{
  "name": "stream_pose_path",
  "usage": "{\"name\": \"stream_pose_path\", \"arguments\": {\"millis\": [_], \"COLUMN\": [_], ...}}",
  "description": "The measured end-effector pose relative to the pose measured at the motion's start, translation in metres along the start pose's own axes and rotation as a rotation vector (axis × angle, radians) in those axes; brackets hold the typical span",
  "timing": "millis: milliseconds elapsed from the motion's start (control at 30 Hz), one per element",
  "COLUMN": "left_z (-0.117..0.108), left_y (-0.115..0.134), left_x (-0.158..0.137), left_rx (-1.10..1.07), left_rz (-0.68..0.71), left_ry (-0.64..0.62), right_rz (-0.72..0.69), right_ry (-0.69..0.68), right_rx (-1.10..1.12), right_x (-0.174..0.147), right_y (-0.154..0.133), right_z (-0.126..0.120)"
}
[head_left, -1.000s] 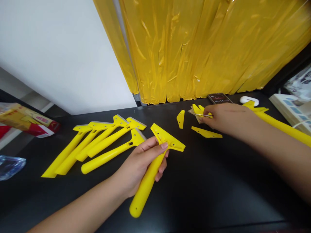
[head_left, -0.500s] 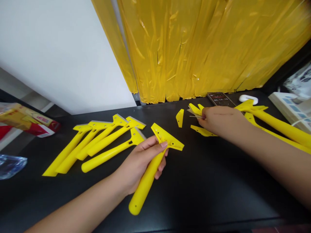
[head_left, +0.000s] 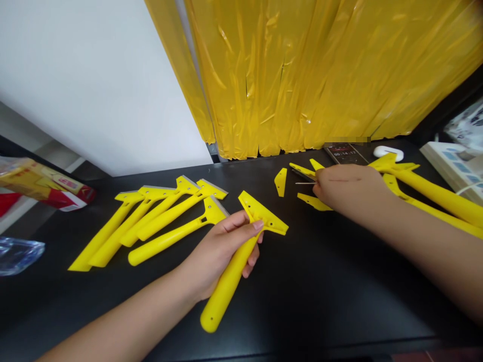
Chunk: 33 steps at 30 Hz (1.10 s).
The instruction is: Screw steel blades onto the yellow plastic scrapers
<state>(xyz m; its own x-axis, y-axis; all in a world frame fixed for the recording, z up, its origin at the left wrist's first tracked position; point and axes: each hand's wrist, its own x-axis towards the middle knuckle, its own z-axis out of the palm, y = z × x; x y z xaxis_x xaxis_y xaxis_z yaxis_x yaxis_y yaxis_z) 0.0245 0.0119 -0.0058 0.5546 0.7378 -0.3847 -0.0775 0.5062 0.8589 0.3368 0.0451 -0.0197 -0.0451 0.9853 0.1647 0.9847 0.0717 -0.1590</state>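
Note:
My left hand (head_left: 234,241) is wrapped round the handle of a yellow scraper (head_left: 228,286). Its thumb presses near the wide head, which has screw holes and shows no blade. Over at the right, my right hand (head_left: 347,188) is closed, its fingertips hidden, with a thin metal rod (head_left: 305,183) sticking out from them. Just behind the rod, a yellow piece (head_left: 300,168) lies against something dark and flat that is partly covered by the fingers. Two loose yellow clamp plates, one upright (head_left: 280,182) and one slanted (head_left: 314,202), rest on the black table close to this hand.
Several scrapers with metal blades (head_left: 171,211) lie fanned out at the left. More yellow handles (head_left: 437,191) lie at the right under my forearm. A phone (head_left: 345,153) showing a timer and a white earbud case (head_left: 388,152) sit behind. A box (head_left: 49,183) stands far left.
Near my right fingertips, the yellow piece and the flat part under it have shifted and tilted. My left hand still holds the scraper in almost the same place.

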Motion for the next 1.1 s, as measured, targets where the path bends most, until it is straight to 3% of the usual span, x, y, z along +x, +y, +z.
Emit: {"name": "stream_pose_path", "arguments": {"millis": [133, 267, 400, 500, 600, 933, 1100], "left_z": [0.001, 0.002, 0.002, 0.003, 0.004, 0.004, -0.002], "left_y": [0.001, 0.001, 0.002, 0.004, 0.006, 0.002, -0.001], "left_x": [-0.001, -0.002, -0.001, 0.0, -0.001, -0.001, 0.001], "left_rx": [-0.007, -0.029, -0.033, -0.012, -0.013, -0.025, 0.001], "left_rz": [0.003, -0.006, -0.03, -0.044, -0.045, -0.039, -0.081], "left_ry": [0.001, -0.004, -0.01, -0.006, 0.005, 0.013, -0.024], "right_rz": [0.092, 0.143, 0.091, 0.001, -0.054, -0.107, -0.264], "right_ry": [-0.049, -0.211, -0.388, -0.51, -0.603, -0.611, -0.821], "right_rx": [-0.039, 0.061, 0.382, 0.679, 0.801, 0.811, 0.787], "right_x": [0.01, 0.018, 0.015, 0.009, 0.003, 0.002, -0.007], "right_y": [0.004, 0.002, -0.005, -0.017, -0.029, -0.033, -0.036], "right_z": [-0.01, -0.034, -0.05, -0.05, -0.045, -0.04, -0.052]}}
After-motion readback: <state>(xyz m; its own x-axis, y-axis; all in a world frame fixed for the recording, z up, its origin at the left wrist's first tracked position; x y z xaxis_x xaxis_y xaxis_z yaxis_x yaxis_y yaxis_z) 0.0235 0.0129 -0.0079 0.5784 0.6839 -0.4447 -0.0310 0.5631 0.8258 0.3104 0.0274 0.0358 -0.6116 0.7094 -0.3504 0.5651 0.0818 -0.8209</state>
